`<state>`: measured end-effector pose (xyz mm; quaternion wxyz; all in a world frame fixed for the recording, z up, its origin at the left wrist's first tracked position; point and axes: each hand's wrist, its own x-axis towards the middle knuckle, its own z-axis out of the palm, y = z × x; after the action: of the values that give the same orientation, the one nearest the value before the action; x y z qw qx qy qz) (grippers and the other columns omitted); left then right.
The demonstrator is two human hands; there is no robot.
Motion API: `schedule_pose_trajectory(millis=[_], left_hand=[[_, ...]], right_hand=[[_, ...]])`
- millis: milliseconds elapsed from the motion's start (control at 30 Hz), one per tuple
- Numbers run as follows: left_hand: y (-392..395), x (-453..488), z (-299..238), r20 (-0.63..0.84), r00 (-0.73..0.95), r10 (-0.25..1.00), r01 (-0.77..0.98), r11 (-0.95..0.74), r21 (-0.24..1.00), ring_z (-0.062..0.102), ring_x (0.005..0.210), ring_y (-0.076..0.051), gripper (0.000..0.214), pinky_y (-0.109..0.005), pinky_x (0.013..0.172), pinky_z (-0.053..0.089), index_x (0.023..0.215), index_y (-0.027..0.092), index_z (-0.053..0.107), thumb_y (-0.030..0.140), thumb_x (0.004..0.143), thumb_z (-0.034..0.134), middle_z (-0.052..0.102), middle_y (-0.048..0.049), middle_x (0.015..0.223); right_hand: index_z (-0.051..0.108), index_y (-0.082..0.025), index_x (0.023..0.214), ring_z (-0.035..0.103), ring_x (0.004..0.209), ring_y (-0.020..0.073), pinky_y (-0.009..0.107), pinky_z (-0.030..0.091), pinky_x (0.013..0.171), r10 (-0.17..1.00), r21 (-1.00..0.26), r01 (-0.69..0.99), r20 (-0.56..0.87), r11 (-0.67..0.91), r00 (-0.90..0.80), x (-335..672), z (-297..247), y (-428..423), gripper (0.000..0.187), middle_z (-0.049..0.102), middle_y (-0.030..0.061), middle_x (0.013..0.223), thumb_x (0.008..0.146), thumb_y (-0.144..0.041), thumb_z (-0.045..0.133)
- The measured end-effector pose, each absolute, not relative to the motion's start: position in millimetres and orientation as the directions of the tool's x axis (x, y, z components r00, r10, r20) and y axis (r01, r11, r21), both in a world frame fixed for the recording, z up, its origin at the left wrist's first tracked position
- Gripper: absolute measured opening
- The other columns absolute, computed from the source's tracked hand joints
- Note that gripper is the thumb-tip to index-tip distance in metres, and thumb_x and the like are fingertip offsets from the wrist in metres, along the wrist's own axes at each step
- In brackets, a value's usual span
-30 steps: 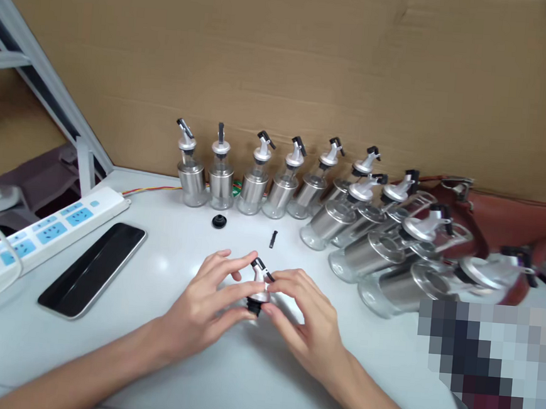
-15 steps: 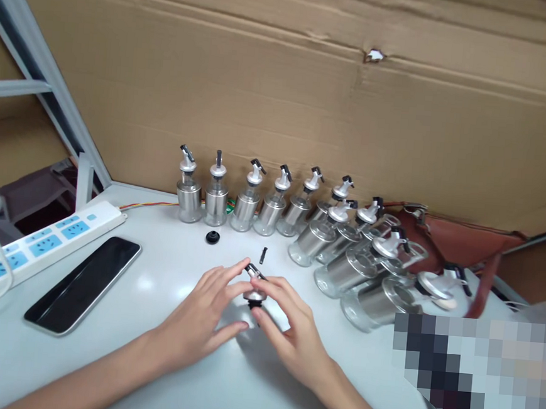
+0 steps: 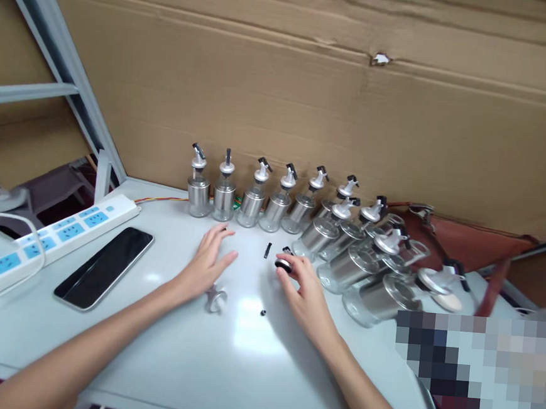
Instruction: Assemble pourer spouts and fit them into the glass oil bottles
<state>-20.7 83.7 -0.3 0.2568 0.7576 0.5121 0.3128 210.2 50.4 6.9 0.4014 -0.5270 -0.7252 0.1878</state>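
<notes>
My left hand [image 3: 209,259] reaches over the tabletop with thumb and fingers apart. Its fingertips are above the spot of a small black stopper, mostly hidden beneath them. In my right hand [image 3: 304,289], pinched between thumb and fingers, is a bottle pourer [image 3: 283,265], its round silver and black base facing me. A blurred grey piece with a round flange [image 3: 217,300] shows just below my left wrist. Between the hands lie a short black strip [image 3: 268,250] and, closer to me, a tiny black part [image 3: 263,313].
Several glass-and-steel bottles [image 3: 253,204] with pourer tops line the back, curving forward on the right. A phone [image 3: 105,268] and a white power strip [image 3: 77,230] lie left. Behind the bottles are a brown bag [image 3: 469,239] and a cardboard wall [image 3: 244,89].
My hands have separated: the left moved forward and left to the stopper, the right moved right with the pourer. The grey piece and tiny black part now show on the table side nearer me.
</notes>
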Motion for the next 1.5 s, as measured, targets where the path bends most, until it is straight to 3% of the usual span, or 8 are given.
schedule_pose_trajectory(millis=[233, 433, 700, 933, 1033, 1133, 1200, 1500], left_hand=[[119.5, -28.3, -5.3, 0.186, 0.369, 0.911, 0.657, -0.397, 0.641, 0.038, 0.137, -0.029, 0.034, -0.051, 0.116, 0.028, 0.124, 0.018, 0.054, 0.034, 0.095, 0.043, 0.044, -0.0138, 0.142], [94.5, -30.8, -4.2, 0.158, 0.512, 0.844, 0.652, -0.502, 0.569, 0.02, 0.146, -0.033, 0.046, -0.055, 0.116, 0.024, 0.128, 0.021, 0.054, 0.045, 0.089, 0.058, 0.039, -0.0138, 0.149], [80.7, -37.9, -7.1, 0.151, 0.608, 0.779, 0.654, -0.599, 0.462, 0.018, 0.146, -0.037, 0.05, -0.059, 0.115, 0.023, 0.129, 0.023, 0.055, 0.044, 0.084, 0.063, 0.035, -0.0137, 0.153], [80.2, -40.0, -7.3, 0.277, 0.54, 0.795, 0.619, -0.598, 0.509, 0.038, 0.134, -0.032, 0.028, -0.052, 0.109, 0.037, 0.114, 0.022, 0.06, 0.032, 0.089, 0.056, 0.05, -0.012, 0.136], [79.6, -40.8, -8.2, 0.286, 0.539, 0.792, 0.612, -0.602, 0.513, 0.039, 0.133, -0.032, 0.025, -0.053, 0.108, 0.037, 0.112, 0.024, 0.061, 0.033, 0.09, 0.054, 0.051, -0.0108, 0.133], [79.7, -41.0, -9.7, 0.299, 0.529, 0.794, 0.606, -0.6, 0.521, 0.039, 0.133, -0.031, 0.023, -0.054, 0.108, 0.036, 0.111, 0.024, 0.061, 0.032, 0.091, 0.052, 0.051, -0.0103, 0.133], [79.6, -40.6, -10.1, 0.308, 0.522, 0.796, 0.602, -0.599, 0.528, 0.039, 0.132, -0.031, 0.022, -0.054, 0.108, 0.036, 0.11, 0.023, 0.061, 0.03, 0.092, 0.05, 0.051, -0.0105, 0.133], [76.9, -38.7, -6.4, 0.307, 0.514, 0.801, 0.586, -0.59, 0.555, 0.04, 0.132, -0.03, 0.021, -0.053, 0.108, 0.036, 0.109, 0.022, 0.06, 0.025, 0.091, 0.05, 0.052, -0.0114, 0.131]], right_hand=[[0.059, -0.018, 0.108, 0.061, 0.103, 0.022, 0.04, 0.05, 0.092, 0.885, -0.66, 0.594, 0.393, 0.46, -0.249, 209.2, -4.0, 72.4, 0.02, 0.061, 0.0109, 0.106, 0.094, -0.023, 0.045], [0.06, -0.019, 0.107, 0.062, 0.099, 0.0201, 0.036, 0.05, 0.09, 0.862, -0.632, 0.586, 0.361, 0.507, -0.357, 203.5, -3.3, 77.0, 0.019, 0.061, 0.0098, 0.105, 0.093, -0.018, 0.047], [0.063, -0.02, 0.103, 0.065, 0.093, 0.0184, 0.031, 0.053, 0.084, 0.844, -0.612, 0.583, 0.343, 0.534, -0.413, 210.8, 14.0, 36.8, 0.018, 0.064, 0.0076, 0.102, 0.093, -0.016, 0.049], [0.062, -0.022, 0.089, 0.059, 0.09, 0.022, 0.033, 0.049, 0.074, 0.713, -0.426, 0.656, 0.653, 0.624, -0.254, 238.7, 91.0, 24.1, 0.017, 0.056, 0.0063, 0.091, 0.085, -0.012, 0.049], [0.062, -0.021, 0.08, 0.058, 0.086, 0.0217, 0.036, 0.045, 0.073, 0.665, -0.312, 0.773, 0.723, 0.553, -0.184, 268.5, 141.3, 35.3, 0.02, 0.056, 0.0064, 0.088, 0.08, -0.008, 0.047], [0.065, -0.016, 0.07, 0.056, 0.077, 0.016, 0.035, 0.04, 0.072, 0.795, -0.226, 0.954, 0.606, 0.198, -0.022, 304.4, 174.2, 61.3, 0.024, 0.059, 0.0064, 0.085, 0.081, -0.005, 0.047], [0.068, -0.012, 0.067, 0.054, 0.072, 0.0155, 0.036, 0.039, 0.07, 0.831, -0.198, 0.976, 0.554, 0.09, 0.036, 327.1, 180.3, 82.5, 0.017, 0.058, 0.0069, 0.079, 0.079, -0.008, 0.056], [0.077, -0.004, 0.072, 0.058, 0.06, 0.0157, 0.036, 0.034, 0.059, 0.935, -0.151, 0.988, 0.354, 0.045, 0.012, 379.5, 145.5, 135.3, 0.047, 0.064, 0.0081, 0.062, 0.073, -0.05, 0.064]])
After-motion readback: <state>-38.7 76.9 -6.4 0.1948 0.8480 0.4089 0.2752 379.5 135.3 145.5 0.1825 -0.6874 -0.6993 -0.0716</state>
